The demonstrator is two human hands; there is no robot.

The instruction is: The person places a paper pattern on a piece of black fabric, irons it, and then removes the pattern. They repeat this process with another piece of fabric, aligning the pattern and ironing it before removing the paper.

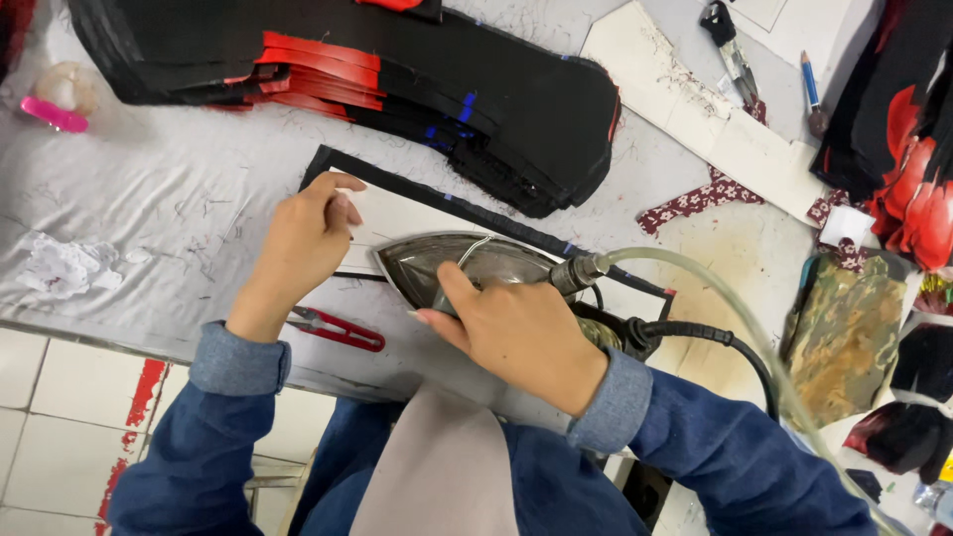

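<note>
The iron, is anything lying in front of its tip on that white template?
The left hand presses the white template just ahead of the iron, gripped by the right hand. Nothing else visible lies there.

No packages, labels, signs or screens show anywhere here; only cloth pieces, tools and card patterns lie about this work surface.

Grey padded worktable point(179, 189) strewn with threads, above white floor tiles point(60, 397) with red marks.
</note>
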